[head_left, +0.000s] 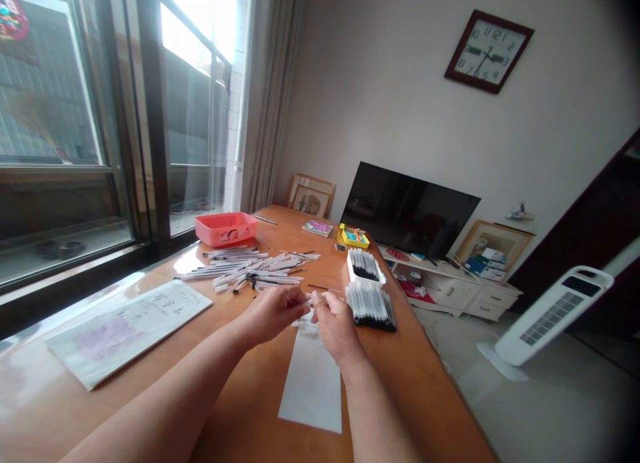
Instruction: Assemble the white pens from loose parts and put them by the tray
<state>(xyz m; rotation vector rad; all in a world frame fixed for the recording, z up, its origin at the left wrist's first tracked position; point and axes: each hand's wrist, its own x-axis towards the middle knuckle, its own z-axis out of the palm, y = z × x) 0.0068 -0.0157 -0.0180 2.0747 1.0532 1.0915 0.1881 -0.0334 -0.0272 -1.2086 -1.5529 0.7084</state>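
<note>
My left hand (273, 314) and my right hand (336, 326) meet above the orange wooden table (280, 229), their fingertips pinching a thin clear pen (307, 302). Much of that pen is hidden by my fingers. Left of my hands lies a loose heap of clear pens (250, 271). To the right, close to my right hand, is a tight bundle of black-tipped pens (370, 306). Behind it, a white tray (366, 267) holds more of them. A white paper strip (313, 376) lies under my hands.
A red plastic box (226, 228) stands at the table's far end, beside a booklet (317, 228) and a yellow box (353, 237). A printed paper pad (127, 331) lies at left. The right table edge drops to the floor, where a white fan (550, 319) stands.
</note>
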